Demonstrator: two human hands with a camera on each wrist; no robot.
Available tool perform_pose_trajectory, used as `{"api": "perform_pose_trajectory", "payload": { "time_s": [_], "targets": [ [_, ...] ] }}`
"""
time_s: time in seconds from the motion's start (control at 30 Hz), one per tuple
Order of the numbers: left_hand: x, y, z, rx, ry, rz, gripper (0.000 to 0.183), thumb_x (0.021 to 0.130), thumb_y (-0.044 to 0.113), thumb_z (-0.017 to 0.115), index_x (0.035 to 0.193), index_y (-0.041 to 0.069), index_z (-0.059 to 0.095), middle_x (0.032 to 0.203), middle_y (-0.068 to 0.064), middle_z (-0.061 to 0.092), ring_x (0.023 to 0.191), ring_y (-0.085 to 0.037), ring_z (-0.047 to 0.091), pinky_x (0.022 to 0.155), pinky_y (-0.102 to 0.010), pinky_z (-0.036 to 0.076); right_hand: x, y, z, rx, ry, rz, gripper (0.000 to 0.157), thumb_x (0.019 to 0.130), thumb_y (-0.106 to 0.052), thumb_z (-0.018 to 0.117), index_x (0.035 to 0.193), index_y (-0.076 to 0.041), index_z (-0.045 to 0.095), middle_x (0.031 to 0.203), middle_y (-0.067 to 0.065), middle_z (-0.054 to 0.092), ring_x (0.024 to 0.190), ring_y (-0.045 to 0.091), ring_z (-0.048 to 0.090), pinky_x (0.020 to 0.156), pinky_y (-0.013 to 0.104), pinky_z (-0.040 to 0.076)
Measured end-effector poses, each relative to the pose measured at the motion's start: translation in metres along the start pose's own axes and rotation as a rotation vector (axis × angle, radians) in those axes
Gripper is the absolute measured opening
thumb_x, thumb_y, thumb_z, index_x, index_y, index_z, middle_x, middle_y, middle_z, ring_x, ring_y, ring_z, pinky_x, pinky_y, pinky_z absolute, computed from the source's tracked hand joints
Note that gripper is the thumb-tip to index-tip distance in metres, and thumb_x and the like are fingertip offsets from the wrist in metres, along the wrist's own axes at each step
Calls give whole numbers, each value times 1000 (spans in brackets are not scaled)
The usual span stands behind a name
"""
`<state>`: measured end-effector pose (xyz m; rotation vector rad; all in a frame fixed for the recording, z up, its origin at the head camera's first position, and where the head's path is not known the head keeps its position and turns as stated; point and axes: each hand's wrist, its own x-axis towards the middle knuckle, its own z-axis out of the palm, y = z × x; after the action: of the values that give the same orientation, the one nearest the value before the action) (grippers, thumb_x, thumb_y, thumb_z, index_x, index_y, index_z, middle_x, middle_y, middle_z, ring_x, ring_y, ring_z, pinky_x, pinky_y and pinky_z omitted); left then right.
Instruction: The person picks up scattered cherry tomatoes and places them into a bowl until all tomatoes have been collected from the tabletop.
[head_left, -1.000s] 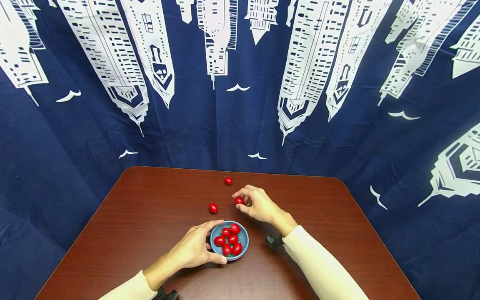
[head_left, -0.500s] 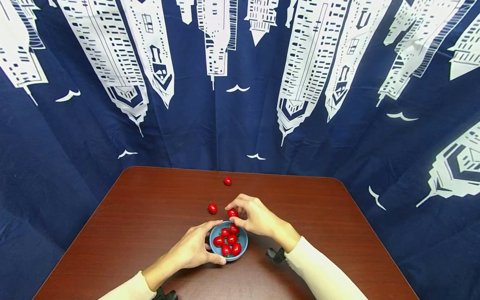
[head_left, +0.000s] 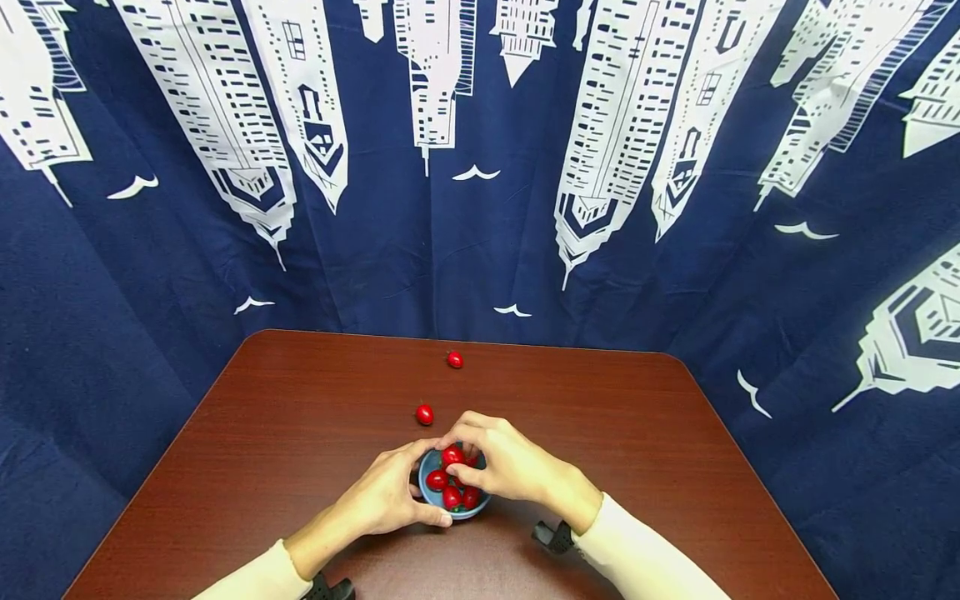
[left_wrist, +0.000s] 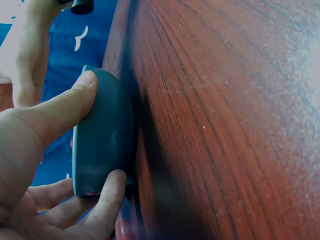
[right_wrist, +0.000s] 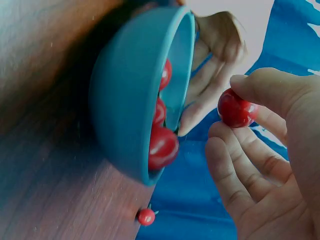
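Observation:
A small blue bowl [right_wrist: 125, 95] holding several red cherry tomatoes [right_wrist: 163, 148] stands on the table. My left hand [head_left: 382, 493] grips its left side, thumb on the near wall and fingers round the far wall, as the left wrist view shows on the bowl [left_wrist: 107, 132]. Over the bowl's opening, my right hand [head_left: 510, 460] pinches one cherry tomato [right_wrist: 236, 108] between thumb and fingertips. In the head view that hand covers the bowl's right part and some of the tomatoes inside.
Two loose cherry tomatoes lie beyond the bowl: a nearer tomato [head_left: 424, 414] and a farther tomato [head_left: 454, 360] close to the back edge. The brown wooden table [head_left: 600, 400] ends at a dark blue curtain [head_left: 495, 250] printed with white buildings.
My right hand has carried the pinched tomato toward me and left, from the table behind the bowl to over its opening. My left hand has kept its grip on the bowl.

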<state>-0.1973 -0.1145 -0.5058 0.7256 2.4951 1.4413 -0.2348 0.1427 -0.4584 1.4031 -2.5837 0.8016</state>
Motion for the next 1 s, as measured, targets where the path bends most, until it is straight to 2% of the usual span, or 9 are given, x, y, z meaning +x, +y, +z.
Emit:
{"api": "perform_pose_trajectory", "payload": {
  "time_s": [0.07,0.2,0.4,0.7,0.9,0.93,0.97,1.0],
  "targets": [
    [0,0,0,2,-1,-4,103,80,23,111,166,4,57,149,-21,74,99,-25,89,86,-28,72,0,-3,1,2,-14,-3,29,103,-14,89,131,-9,82,121,2,79,103,7,75,91,20,66],
    [-1,0,1,-2,-5,-16,104,80,23,111,166,4,56,146,-20,75,98,-25,89,86,-31,72,-1,-6,4,7,-32,-8,30,104,-15,88,132,-10,82,122,2,78,101,8,75,90,22,68],
    [0,0,0,-19,-11,-2,104,80,20,111,166,3,56,145,-20,75,101,-27,88,86,-29,72,-1,-7,8,9,-33,-12,31,103,-14,88,133,-10,82,122,2,78,99,11,76,90,24,68],
    [-1,1,0,-10,-20,-6,103,81,20,110,167,3,55,148,-22,73,101,-25,88,86,-30,72,-1,-12,8,50,-39,-35,32,102,-11,88,133,-7,81,122,7,79,98,16,80,91,20,67],
    [0,-2,0,-13,-15,-3,103,81,24,111,166,4,57,149,-21,74,100,-20,88,87,-32,72,0,-11,7,23,-22,-35,33,101,-13,88,133,-8,82,125,3,79,102,16,81,95,17,65],
    [0,-3,0,-16,-14,2,103,81,26,111,165,4,57,149,-22,74,99,-18,87,86,-32,72,0,-10,7,17,-20,-36,33,101,-13,89,133,-8,82,125,2,79,102,17,81,95,16,64],
    [3,-14,2,-7,-11,53,105,81,31,111,167,6,56,150,-19,74,100,-17,87,88,-30,72,1,-10,7,16,-17,-37,33,101,-13,89,133,-8,82,125,3,79,102,17,82,95,17,65],
    [3,-16,2,-9,-12,63,105,81,33,111,166,6,57,149,-19,74,100,-15,87,87,-29,71,1,-10,7,17,-16,-36,33,101,-13,89,133,-8,82,124,3,79,102,18,82,95,18,65]
  ]
}}
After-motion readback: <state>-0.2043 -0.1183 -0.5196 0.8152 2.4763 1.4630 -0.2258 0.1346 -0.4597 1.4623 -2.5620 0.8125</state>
